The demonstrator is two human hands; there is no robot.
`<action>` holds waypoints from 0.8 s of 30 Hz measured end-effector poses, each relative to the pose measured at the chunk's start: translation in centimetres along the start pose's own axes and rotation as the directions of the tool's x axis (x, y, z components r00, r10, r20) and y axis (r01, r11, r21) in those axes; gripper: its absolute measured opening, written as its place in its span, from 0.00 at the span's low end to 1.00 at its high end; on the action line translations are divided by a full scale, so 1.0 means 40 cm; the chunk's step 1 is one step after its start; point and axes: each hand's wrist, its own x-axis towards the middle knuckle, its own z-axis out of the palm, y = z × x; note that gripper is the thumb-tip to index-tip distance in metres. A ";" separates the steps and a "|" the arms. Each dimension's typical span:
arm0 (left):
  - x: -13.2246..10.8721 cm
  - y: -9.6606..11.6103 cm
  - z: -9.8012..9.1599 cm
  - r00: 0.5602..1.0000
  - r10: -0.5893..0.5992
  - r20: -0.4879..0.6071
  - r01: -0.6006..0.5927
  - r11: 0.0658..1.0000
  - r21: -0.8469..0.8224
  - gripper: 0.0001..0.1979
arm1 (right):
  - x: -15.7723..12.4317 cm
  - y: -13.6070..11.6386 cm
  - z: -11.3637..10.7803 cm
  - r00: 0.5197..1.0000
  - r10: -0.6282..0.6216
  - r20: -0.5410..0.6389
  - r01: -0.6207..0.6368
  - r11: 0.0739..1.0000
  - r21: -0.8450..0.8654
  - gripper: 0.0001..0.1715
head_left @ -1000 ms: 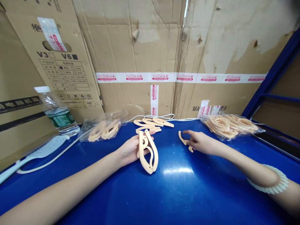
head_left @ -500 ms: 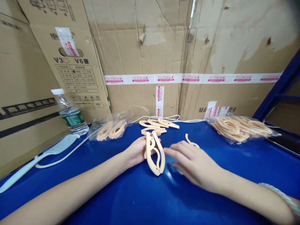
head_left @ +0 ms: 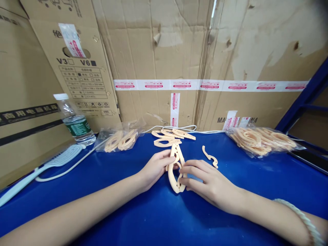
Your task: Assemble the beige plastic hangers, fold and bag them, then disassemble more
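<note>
A cream plastic folding hanger (head_left: 172, 177) is held upright above the blue table, its two long arms folded close together. My left hand (head_left: 156, 167) grips its left side, thumb in front and fingers partly hidden behind. On its right side, my right hand (head_left: 207, 179) has its fingers closed against the right arm and lower part. Just beyond my right hand lies a loose cream hook (head_left: 214, 161). Several folded hangers (head_left: 166, 142) rest on the table behind the held one.
Clear bags of cream hangers lie at the left (head_left: 121, 140) and right (head_left: 261, 140). A water bottle (head_left: 79, 128), a pale blue hairbrush (head_left: 63, 157) and a white cable (head_left: 74, 171) are at the left. Cardboard (head_left: 153, 109) stands behind the table (head_left: 143, 218).
My right hand has moved left and closed onto the hanger, uncovering more of the loose hook. The hanger has shifted slightly right and its arms are closer together. My left thumb now shows in front.
</note>
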 end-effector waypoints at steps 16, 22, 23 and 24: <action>-0.006 -0.027 0.000 0.989 0.145 0.011 -0.142 0.940 0.310 0.13 | -0.005 0.008 -0.003 0.997 0.073 -0.022 -0.075 0.994 -0.083 0.12; -0.002 -0.032 -0.003 0.991 0.133 -0.034 -0.118 0.949 0.293 0.14 | -0.007 0.008 0.001 0.987 0.137 0.080 -0.132 0.990 -0.055 0.15; -0.003 -0.031 -0.003 0.990 0.132 -0.042 -0.115 0.952 0.284 0.14 | -0.007 0.008 0.001 0.986 0.142 0.089 -0.137 0.989 -0.054 0.15; -0.004 -0.030 -0.002 0.990 0.132 -0.049 -0.113 0.954 0.276 0.14 | -0.007 0.007 0.000 0.984 0.148 0.097 -0.144 0.988 -0.053 0.15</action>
